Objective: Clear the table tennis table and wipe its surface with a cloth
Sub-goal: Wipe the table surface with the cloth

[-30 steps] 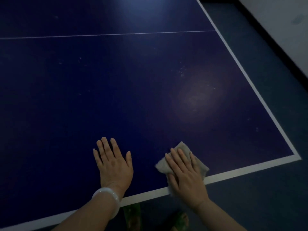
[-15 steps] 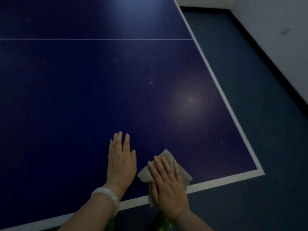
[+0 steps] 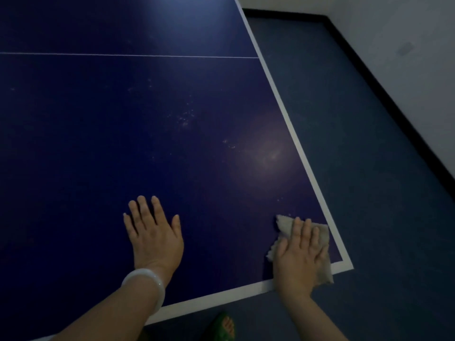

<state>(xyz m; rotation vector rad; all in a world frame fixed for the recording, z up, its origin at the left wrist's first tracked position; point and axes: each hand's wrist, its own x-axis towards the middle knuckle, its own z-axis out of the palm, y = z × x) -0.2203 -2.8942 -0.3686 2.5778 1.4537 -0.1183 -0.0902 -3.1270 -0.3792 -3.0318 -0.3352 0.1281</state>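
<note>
The dark blue table tennis table (image 3: 123,124) with white edge lines fills most of the head view. My right hand (image 3: 299,257) presses flat on a crumpled light cloth (image 3: 322,244) at the table's near right corner; the cloth's lower edge hangs over the white border. My left hand (image 3: 154,232), with a pale bangle on the wrist, lies palm down and fingers spread on the table near the front edge, holding nothing. Faint pale specks dot the surface above the hands.
Blue-grey floor (image 3: 369,168) runs along the table's right side up to a white wall with a black skirting (image 3: 384,77). A foot in a green sandal (image 3: 222,328) stands below the front edge. A thin white centre line (image 3: 123,55) crosses the table.
My right hand has slid the cloth to the right, away from my left hand and into the table's near right corner. The view has shifted toward that corner.
</note>
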